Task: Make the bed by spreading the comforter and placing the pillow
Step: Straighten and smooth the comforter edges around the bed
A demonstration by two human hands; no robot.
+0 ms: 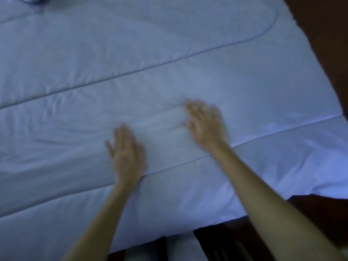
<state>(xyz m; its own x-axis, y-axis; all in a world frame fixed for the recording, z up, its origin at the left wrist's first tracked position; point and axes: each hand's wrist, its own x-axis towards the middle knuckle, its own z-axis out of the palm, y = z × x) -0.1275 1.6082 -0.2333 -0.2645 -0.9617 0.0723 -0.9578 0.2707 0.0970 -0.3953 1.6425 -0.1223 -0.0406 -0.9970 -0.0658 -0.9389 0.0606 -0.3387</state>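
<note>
My left hand (125, 155) and right hand (205, 123) lie flat, fingers straight and slightly apart, pressing on the pale blue comforter (169, 59) spread across the bed, both blurred, the right farther from me, clamping nothing.

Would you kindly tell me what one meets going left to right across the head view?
Left hand → right hand → dark area beyond the comforter; both hands lie flat on it.
</note>
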